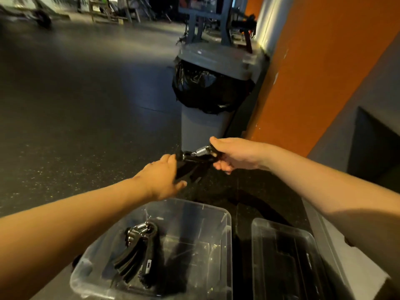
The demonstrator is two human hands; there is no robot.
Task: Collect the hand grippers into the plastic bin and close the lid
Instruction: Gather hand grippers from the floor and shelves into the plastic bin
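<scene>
Currently both hands are out in front, above the dark floor (75, 126) just beyond the plastic bin (194, 213). Left hand (161, 178) has fingers & thumb curled round the black handles of the held hand grippers (190, 167). Right hand (233, 154) grips the same bunch at the spring end, thumb on top, fingers tucked under. Looks like 2 in the bunch, but can't tell for sure w/ the blur. Bin is clear, open, at bottom centre. The grippers in the bin (138, 252) lie piled along its left side, springs toward the far end. Lid (285, 256) lies just right of the bin, w/ a dark gap between. Grey trash can (203, 126) w/ black bag stands beyond the hands, beside an orange wall (313, 72).
</scene>
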